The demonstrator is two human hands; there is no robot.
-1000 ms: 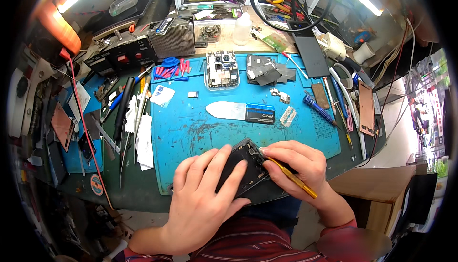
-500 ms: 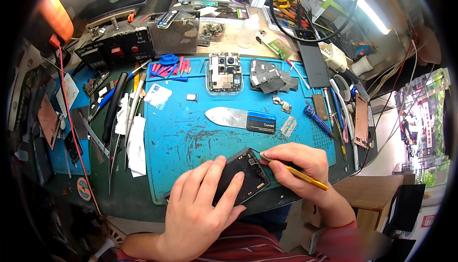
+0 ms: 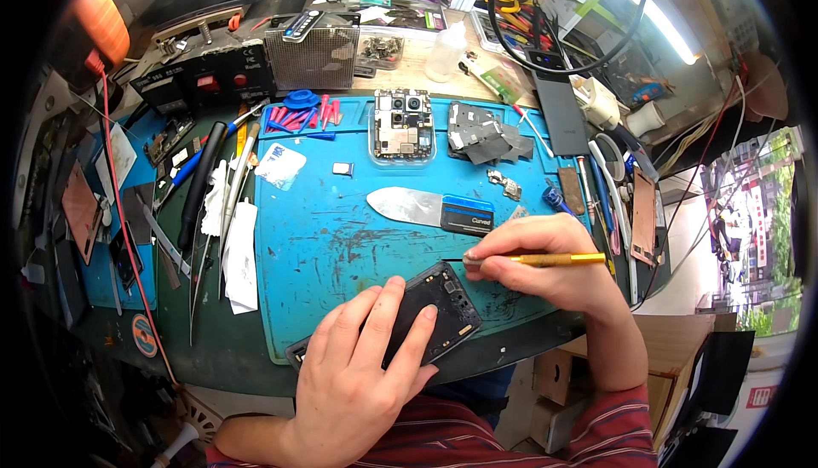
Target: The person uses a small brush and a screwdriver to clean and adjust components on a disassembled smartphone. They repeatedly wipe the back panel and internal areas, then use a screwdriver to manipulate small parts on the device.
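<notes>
In the lower middle of the frame, the left hand (image 3: 362,353) lies with fingers spread upon a slanting black phone body (image 3: 450,308), which extends out to its right; further right, the right hand (image 3: 545,264) pinches a golden-handled tool (image 3: 558,259), its thin tip near the phone's upper corner.

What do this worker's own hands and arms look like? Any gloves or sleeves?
The left hand and right hand are both ungloved; no ring or watch shows. The dark red sleeves have thin pale stripes and stop short of the wrists.
</notes>
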